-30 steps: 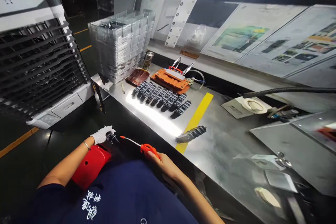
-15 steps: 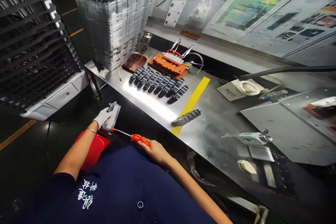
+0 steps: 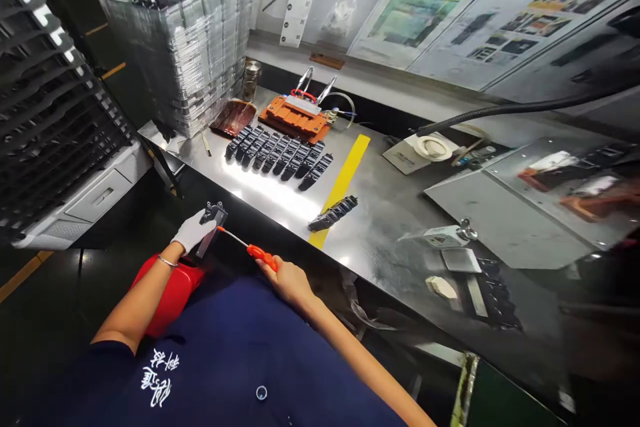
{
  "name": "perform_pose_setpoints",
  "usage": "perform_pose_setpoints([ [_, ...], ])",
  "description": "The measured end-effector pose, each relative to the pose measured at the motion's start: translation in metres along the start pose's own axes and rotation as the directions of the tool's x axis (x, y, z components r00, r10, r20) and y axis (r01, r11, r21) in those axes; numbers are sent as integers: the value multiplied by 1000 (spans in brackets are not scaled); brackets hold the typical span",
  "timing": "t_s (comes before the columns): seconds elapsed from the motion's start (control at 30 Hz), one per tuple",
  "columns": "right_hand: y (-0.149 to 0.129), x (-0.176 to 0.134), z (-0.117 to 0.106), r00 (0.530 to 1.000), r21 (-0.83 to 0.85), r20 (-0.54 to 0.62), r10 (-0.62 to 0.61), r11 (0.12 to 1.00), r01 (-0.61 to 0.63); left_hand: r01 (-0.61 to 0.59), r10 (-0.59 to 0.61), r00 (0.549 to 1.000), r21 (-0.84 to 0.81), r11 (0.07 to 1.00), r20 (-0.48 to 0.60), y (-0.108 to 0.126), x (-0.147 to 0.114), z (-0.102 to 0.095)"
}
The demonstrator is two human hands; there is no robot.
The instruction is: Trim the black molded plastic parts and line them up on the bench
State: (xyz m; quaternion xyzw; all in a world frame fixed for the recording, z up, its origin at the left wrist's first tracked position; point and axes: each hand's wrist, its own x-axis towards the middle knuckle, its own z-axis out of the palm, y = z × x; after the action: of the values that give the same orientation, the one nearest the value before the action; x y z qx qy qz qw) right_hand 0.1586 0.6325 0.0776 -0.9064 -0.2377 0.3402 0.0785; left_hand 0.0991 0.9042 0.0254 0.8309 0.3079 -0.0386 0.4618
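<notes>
My left hand (image 3: 194, 232), in a white glove, is closed round a dark rectangular part (image 3: 213, 221) with small lugs at its top end. It holds the part off the bench's front edge, tilted. My bare right hand (image 3: 289, 280) grips an orange-handled hand tool (image 3: 261, 255) with a thin metal shaft and a small orange tip. That tip is at the right side of the part; whether it touches cannot be made out. Below my left wrist is a red container (image 3: 173, 293). Several similar black parts (image 3: 273, 153) lie in a slanting row on the metal bench (image 3: 380, 240).
An orange fixture (image 3: 295, 119) with metal handles stands behind the row. Tall stacked clear trays (image 3: 185, 60) rise at the back left. Another black part (image 3: 333, 213) lies across the yellow strip (image 3: 345, 177). A grey machine housing (image 3: 495, 213) occupies the right.
The part in my left hand has turned, showing a dark face instead of its lighter one. The tool stays close beside it. My view has shifted rightward.
</notes>
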Motion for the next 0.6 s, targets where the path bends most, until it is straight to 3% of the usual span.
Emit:
perform_pose_setpoints([
  [0.2,16,10,-4,999,43,-13,49,998,-48,-18,15,994,33,999,111,-2,-8,6],
  [0.3,24,10,-6,1000,86,-5,29,996,-28,5,7,989,-78,997,147,-8,-2,9],
  [0.37,33,7,-12,999,159,27,-43,987,38,149,-87,972,-286,946,221,-16,3,10],
  [0.47,52,4,-24,968,315,128,-217,934,168,507,-291,852,-548,665,434,-29,11,9],
  [0.53,68,3,-32,945,388,169,-279,901,196,561,-310,821,-574,597,479,-32,18,9],
  [0.6,84,2,-38,961,394,134,-240,903,170,556,-294,820,-558,617,491,-27,25,14],
])
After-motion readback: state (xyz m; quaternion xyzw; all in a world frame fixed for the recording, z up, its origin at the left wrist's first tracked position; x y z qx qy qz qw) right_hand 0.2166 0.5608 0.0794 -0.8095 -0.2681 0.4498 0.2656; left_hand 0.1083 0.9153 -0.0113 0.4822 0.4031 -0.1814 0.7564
